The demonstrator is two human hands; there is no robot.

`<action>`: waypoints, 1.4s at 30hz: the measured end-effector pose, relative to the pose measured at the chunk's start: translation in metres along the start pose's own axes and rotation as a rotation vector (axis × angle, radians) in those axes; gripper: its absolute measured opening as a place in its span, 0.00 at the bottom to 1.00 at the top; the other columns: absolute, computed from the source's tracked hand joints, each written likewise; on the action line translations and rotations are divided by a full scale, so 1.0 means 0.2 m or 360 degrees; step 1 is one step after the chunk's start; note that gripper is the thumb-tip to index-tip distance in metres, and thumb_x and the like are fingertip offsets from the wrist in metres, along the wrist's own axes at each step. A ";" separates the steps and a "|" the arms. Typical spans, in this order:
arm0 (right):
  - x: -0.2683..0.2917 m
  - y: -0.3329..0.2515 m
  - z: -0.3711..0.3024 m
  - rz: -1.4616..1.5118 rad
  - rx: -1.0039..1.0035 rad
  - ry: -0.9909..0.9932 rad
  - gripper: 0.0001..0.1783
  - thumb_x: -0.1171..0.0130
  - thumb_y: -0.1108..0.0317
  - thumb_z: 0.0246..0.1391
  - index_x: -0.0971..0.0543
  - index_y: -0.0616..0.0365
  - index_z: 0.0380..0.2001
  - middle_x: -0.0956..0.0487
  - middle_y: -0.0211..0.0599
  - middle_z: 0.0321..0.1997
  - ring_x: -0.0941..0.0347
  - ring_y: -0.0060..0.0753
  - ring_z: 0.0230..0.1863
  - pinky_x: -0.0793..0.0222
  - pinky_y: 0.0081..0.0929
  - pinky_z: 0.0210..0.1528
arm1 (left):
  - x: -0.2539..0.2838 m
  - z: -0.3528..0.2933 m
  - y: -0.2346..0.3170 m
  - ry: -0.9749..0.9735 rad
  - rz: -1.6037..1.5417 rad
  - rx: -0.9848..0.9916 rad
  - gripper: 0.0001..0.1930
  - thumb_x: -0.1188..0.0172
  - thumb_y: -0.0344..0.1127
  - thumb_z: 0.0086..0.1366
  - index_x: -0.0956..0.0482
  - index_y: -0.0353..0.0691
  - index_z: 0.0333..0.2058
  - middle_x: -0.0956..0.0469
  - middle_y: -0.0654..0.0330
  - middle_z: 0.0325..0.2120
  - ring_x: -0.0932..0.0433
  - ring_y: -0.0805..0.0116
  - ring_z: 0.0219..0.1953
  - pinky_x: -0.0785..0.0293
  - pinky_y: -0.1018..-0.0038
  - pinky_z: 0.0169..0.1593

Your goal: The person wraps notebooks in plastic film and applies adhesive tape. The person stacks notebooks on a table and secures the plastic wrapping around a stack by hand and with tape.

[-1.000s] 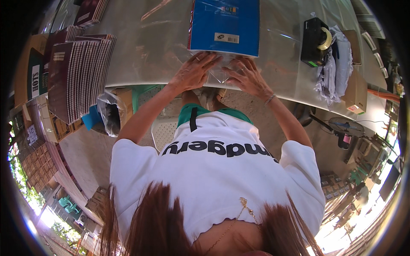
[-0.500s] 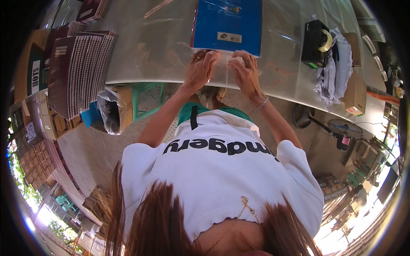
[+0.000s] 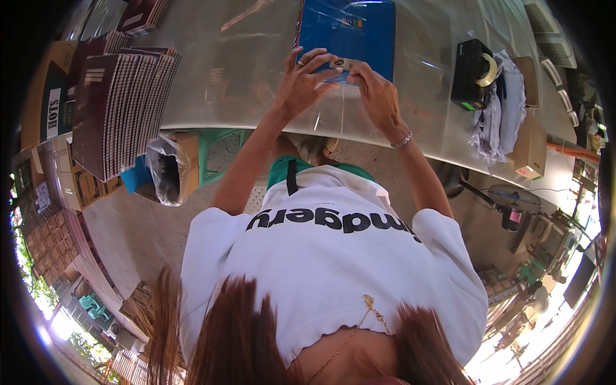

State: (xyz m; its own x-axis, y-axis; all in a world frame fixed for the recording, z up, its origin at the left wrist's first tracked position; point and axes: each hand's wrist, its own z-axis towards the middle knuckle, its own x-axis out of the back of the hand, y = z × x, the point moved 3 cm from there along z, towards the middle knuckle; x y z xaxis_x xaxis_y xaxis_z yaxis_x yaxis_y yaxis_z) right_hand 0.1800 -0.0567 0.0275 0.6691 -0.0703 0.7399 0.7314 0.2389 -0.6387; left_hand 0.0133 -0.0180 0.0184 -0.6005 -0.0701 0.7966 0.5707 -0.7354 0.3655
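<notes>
Because glossy clear plastic film [image 3: 321,9] seems to wrap the blue rectangular notebook [image 3: 373,38] at upper centre, it probably handles stiff but slippery, best held by its side edges; the left hand [image 3: 303,82] spreads its fingers, the right hand [image 3: 378,96] bunches its own, grip unclear.

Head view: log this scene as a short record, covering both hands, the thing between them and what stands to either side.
Left hand: fingers spread at the near edge of the blue notebook; grip unclear
Right hand: fingers curled at the same edge; grip unclear
Blue notebook: flat on the table, pale label near its near edge
Left side: upright maroon spiral notebooks in a row
Right side: black tape dispenser with a yellowish roll
</notes>
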 end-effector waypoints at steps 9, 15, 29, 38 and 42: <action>0.02 0.15 -0.11 -0.0459 0.0304 0.0141 0.13 0.38 0.68 0.44 0.26 0.53 0.36 0.24 0.28 0.34 0.29 0.31 0.40 0.34 0.30 0.41 | -0.06 -0.02 0.00 -0.0162 -0.0303 0.0030 0.07 0.38 0.31 0.54 0.18 0.43 0.33 0.22 0.65 0.34 0.23 0.66 0.38 0.25 0.71 0.39; 0.15 0.25 -0.07 -0.0075 0.0017 0.0158 0.11 0.39 0.70 0.46 0.24 0.55 0.36 0.24 0.32 0.35 0.28 0.35 0.38 0.33 0.29 0.42 | -0.05 0.00 -0.01 -0.0123 -0.0513 0.0377 0.04 0.39 0.30 0.54 0.20 0.42 0.30 0.22 0.63 0.29 0.23 0.64 0.33 0.26 0.70 0.36; 1.04 1.22 -0.48 0.0554 -0.1356 0.0739 0.25 0.31 0.55 0.44 0.20 0.62 0.41 0.21 0.31 0.37 0.28 0.19 0.34 0.35 0.17 0.36 | -0.13 0.08 0.11 0.0325 0.0012 0.0349 0.05 0.40 0.34 0.55 0.28 0.46 0.27 0.26 0.65 0.23 0.26 0.64 0.25 0.29 0.71 0.29; 0.85 1.06 -0.67 0.1377 -0.1359 0.1111 0.10 0.37 0.65 0.51 0.23 0.60 0.28 0.22 0.31 0.27 0.26 0.23 0.25 0.33 0.15 0.25 | -0.14 0.07 0.11 0.0260 0.0187 0.0448 0.08 0.41 0.40 0.59 0.29 0.45 0.27 0.26 0.65 0.23 0.25 0.64 0.25 0.29 0.71 0.29; 0.78 1.16 -0.76 0.0908 -0.1392 0.1081 0.09 0.40 0.67 0.52 0.23 0.63 0.27 0.22 0.31 0.25 0.22 0.30 0.27 0.27 0.25 0.26 | -0.10 0.11 0.14 0.0072 0.0052 0.0661 0.10 0.40 0.43 0.58 0.29 0.45 0.30 0.26 0.65 0.25 0.25 0.65 0.30 0.29 0.72 0.33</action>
State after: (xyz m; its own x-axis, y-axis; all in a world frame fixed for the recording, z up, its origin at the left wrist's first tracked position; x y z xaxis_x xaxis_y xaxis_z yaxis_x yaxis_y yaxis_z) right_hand 0.4741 -0.1593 -0.0385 0.6621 -0.7169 0.2185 -0.0176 -0.3064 -0.9517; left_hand 0.0543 -0.0225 0.0231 -0.5969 -0.1254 0.7924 0.7618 -0.3986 0.5107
